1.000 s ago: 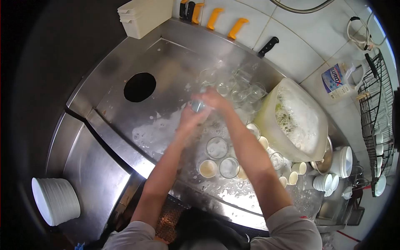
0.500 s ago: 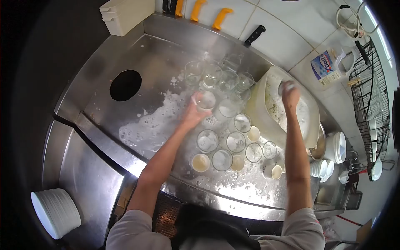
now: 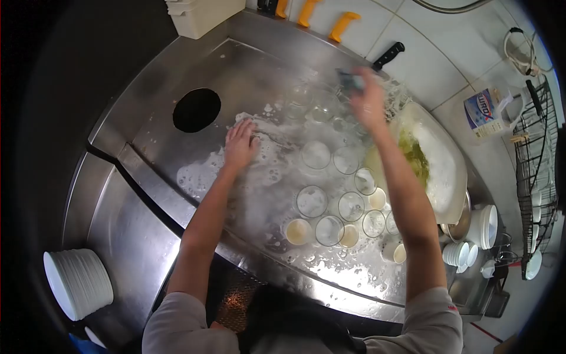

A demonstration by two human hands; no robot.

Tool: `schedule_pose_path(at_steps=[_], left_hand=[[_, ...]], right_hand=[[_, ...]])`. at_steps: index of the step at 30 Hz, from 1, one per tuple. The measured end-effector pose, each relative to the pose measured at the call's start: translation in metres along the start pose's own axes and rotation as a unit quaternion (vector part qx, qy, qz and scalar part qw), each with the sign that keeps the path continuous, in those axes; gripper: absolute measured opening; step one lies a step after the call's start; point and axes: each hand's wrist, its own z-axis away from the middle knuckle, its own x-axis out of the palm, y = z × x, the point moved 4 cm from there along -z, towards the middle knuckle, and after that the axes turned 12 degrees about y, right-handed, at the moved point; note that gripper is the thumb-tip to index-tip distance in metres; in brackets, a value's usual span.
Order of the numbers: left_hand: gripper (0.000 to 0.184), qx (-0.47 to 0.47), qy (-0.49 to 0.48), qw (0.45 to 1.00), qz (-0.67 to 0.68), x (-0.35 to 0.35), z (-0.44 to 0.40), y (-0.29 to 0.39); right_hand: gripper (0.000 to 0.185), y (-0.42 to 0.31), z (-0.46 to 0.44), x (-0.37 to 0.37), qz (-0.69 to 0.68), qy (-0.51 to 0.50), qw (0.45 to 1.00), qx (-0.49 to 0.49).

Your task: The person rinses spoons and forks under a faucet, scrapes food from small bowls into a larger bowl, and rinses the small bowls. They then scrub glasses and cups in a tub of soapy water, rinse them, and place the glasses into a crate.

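My left hand (image 3: 240,144) lies with fingers stretched out on the soapy steel counter (image 3: 203,65), left of the glasses, holding nothing. My right hand (image 3: 368,101) is raised near the back wall and closed round a dark blue-grey thing (image 3: 349,81). Motion smears that thing, so its kind is not clear. Several drinking glasses, among them a clear glass (image 3: 311,202), stand on the counter between my arms. The rear glasses are hazy behind splashing water. Small cream-coloured cups, one of them a cup (image 3: 298,232), stand among the front glasses. A plastic tub (image 3: 377,159) of foamy water is beside my right forearm.
A round hole (image 3: 196,110) opens in the counter at left. Stacked white plates (image 3: 79,283) lie at lower left. A black-handled knife (image 3: 389,56) and orange handles (image 3: 343,26) line the wall. A detergent jug (image 3: 486,112), wire rack (image 3: 536,177) and white containers (image 3: 484,227) are at right.
My left hand has let go of a glass and moved left, its fingers spread. My right hand has swung from above the tub leftward to the back; water splashes and the tub's foam has shifted.
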Motion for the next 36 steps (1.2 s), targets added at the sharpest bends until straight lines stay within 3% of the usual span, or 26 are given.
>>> schedule_pose_path(at_steps=[1,3,5,8,9,11,12,13,14,15,17,19,21,22,23,25,26,29,30,33,34,35,36], left_hand=[[0.042,0.002,0.002,1.000,-0.014,-0.003,0.001,0.000],[0.043,0.005,0.007,0.999,-0.042,-0.005,0.000,0.009],[0.045,0.007,0.009,0.999,-0.042,-0.001,0.004,0.005],[0.050,-0.016,0.004,0.998,-0.067,0.010,0.001,0.011],[0.052,-0.030,0.000,0.997,-0.077,0.015,0.000,0.021],[0.051,-0.137,0.047,0.982,0.122,0.002,-0.016,0.074],[0.051,-0.188,0.070,0.954,0.222,-0.003,-0.022,0.090],[0.050,-0.284,-0.009,0.872,0.398,0.011,-0.025,0.082],[0.050,-0.366,-0.091,0.744,0.552,0.025,-0.031,0.072],[0.050,-0.430,-0.168,0.576,0.674,0.035,-0.031,0.071],[0.053,-0.453,-0.159,0.473,0.739,0.026,-0.027,0.080],[0.057,-0.465,-0.152,0.369,0.791,0.007,-0.030,0.093],[0.056,-0.395,-0.137,0.650,0.634,-0.014,-0.022,0.094],[0.057,-0.343,-0.121,0.765,0.531,-0.023,-0.015,0.096],[0.059,-0.296,-0.087,0.830,0.464,-0.030,-0.009,0.098],[0.064,-0.192,-0.010,0.931,0.312,-0.045,0.002,0.102],[0.070,-0.192,-0.024,0.926,0.325,-0.045,0.012,0.101],[0.081,-0.171,-0.082,0.915,0.357,-0.037,0.045,0.083],[0.080,-0.156,-0.109,0.910,0.369,-0.032,0.056,0.077],[0.078,-0.168,-0.174,0.894,0.377,-0.017,0.060,0.037],[0.077,-0.180,-0.192,0.888,0.377,-0.016,0.048,0.033],[0.069,-0.147,-0.117,0.923,0.336,-0.014,0.031,0.038],[0.061,-0.115,-0.042,0.949,0.292,-0.020,0.011,0.057]], right_hand=[[0.038,-0.022,0.000,0.035,0.017,-0.047,0.998,-0.044],[0.036,-0.017,0.008,0.122,0.094,-0.247,0.964,-0.022],[0.042,0.012,0.029,0.187,0.195,-0.365,0.910,-0.018],[0.045,-0.002,0.031,0.195,0.167,-0.562,0.809,0.039],[0.045,-0.010,0.034,0.195,0.133,-0.574,0.807,0.032],[0.045,-0.021,0.042,0.187,0.069,-0.593,0.802,0.021],[0.042,-0.016,0.044,0.188,0.000,-0.520,0.847,0.107],[0.039,-0.009,0.050,0.191,-0.069,-0.436,0.877,0.192],[0.038,0.002,0.056,0.191,-0.135,-0.342,0.889,0.273],[0.040,-0.004,0.060,0.180,-0.172,-0.278,0.895,0.302],[0.043,-0.024,0.066,0.155,-0.247,-0.149,0.889,0.355],[0.043,-0.021,0.062,0.147,-0.107,-0.092,0.935,0.324],[0.042,-0.016,0.049,0.131,0.041,-0.052,0.956,0.286],[0.042,-0.014,0.037,0.118,0.117,-0.042,0.956,0.264],[0.042,-0.010,0.031,0.108,0.191,-0.035,0.950,0.244],[0.038,0.010,0.020,0.094,0.202,-0.034,0.960,0.192],[0.036,0.019,0.013,0.089,0.205,-0.032,0.964,0.165],[0.032,0.064,0.034,0.134,0.238,-0.364,0.899,0.048],[0.033,0.080,0.042,0.153,0.259,-0.383,0.886,-0.018],[0.040,0.045,0.036,0.155,0.181,-0.579,0.793,0.054],[0.043,0.034,0.046,0.161,0.157,-0.594,0.787,0.061],[0.046,0.021,0.054,0.168,0.137,-0.605,0.781,0.065],[0.046,0.005,0.060,0.171,0.084,-0.553,0.829,0.026]])
